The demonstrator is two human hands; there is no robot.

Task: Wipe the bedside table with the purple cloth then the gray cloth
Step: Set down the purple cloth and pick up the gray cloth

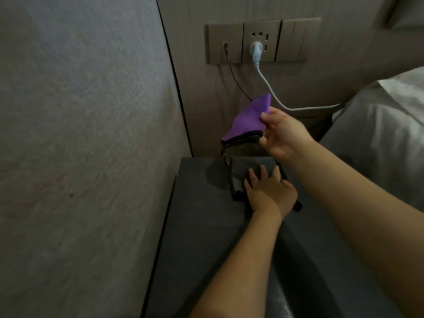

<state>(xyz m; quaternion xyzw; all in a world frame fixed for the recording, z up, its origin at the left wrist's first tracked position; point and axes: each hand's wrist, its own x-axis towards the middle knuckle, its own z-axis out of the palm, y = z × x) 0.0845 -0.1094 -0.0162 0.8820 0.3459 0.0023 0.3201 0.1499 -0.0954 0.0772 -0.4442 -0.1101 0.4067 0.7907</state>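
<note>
My right hand (283, 134) pinches a folded purple cloth (246, 120) with a dark edge and holds it in the air above the far end of the dark bedside table (199, 226). My left hand (269, 191) lies flat, fingers spread, on a folded gray cloth (241, 171) that rests on the table's far right part. The gray cloth is partly hidden under that hand.
A textured wall (80, 134) runs along the table's left side. A socket panel (261, 41) behind the table holds a white plug, and its white cable (286, 104) trails right toward the bed (378, 134). A thin black cable (236, 81) drops behind the purple cloth.
</note>
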